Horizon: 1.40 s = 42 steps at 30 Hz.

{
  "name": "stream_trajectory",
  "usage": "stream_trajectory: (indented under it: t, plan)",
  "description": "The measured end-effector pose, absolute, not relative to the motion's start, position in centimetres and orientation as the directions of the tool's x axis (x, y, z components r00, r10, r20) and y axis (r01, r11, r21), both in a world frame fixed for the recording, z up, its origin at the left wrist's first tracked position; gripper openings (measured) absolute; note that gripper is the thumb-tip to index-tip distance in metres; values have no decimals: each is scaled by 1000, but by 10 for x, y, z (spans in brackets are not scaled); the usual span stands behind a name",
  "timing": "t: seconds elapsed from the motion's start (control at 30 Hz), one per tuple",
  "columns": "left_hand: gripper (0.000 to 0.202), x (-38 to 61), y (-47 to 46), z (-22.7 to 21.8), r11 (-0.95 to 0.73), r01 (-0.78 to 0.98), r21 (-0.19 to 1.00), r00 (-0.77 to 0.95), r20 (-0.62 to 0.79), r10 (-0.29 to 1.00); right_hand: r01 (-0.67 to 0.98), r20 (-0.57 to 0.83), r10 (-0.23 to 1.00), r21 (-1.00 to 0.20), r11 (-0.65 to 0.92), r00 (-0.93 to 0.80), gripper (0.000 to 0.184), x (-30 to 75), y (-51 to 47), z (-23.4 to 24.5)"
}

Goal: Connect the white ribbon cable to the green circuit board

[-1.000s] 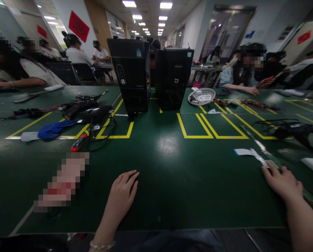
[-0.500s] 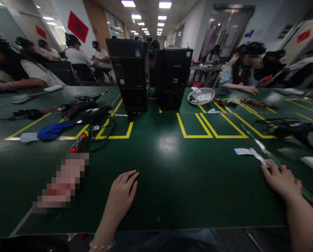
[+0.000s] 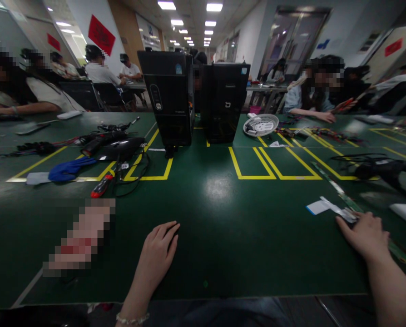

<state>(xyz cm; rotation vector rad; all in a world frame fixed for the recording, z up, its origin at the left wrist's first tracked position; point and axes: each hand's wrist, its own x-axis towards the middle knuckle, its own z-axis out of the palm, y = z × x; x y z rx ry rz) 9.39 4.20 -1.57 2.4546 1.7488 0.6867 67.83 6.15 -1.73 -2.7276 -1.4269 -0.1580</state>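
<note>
My left hand (image 3: 160, 247) rests palm down on the green table with its fingers stretched out, holding nothing. At the right, my right hand (image 3: 366, 234) has its fingers curled at the near end of a white flat ribbon cable (image 3: 320, 207) with a blue tip. The cable appears held under the fingers; the exact grip is partly hidden. A long narrow green circuit board (image 3: 349, 200) lies beside that hand, running beneath or behind it and showing again at the lower right.
Two black computer towers (image 3: 170, 100) stand at the back centre. Left lie a red-and-black screwdriver (image 3: 102, 186), a blue cloth-like item (image 3: 70, 169), black cables (image 3: 116, 129) and a pixelated pink patch (image 3: 83, 236). A white basket (image 3: 260, 125) and a black frame-like object (image 3: 369, 170) are right. Other people sit around.
The ribbon cable has turned and its blue-tipped end now lies lower. My right hand has shifted slightly, its fingers more curled. My left hand has not moved.
</note>
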Motion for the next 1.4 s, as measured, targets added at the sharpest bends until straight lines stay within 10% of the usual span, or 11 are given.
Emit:
stream_trajectory:
  t: [0.47,0.97,1.4]
  plan:
    - [31,95,43,-16,-370,878,304,253,360,898,955,161,943,7,-296,291,59,665,60,-21]
    - [31,94,43,-16,-372,876,307,258,354,899,706,139,776,-341,620,-615,45,390,26,1]
    - [32,95,44,-17,-363,883,297,251,356,900,644,60,724,-413,645,-687,44,355,27,9]
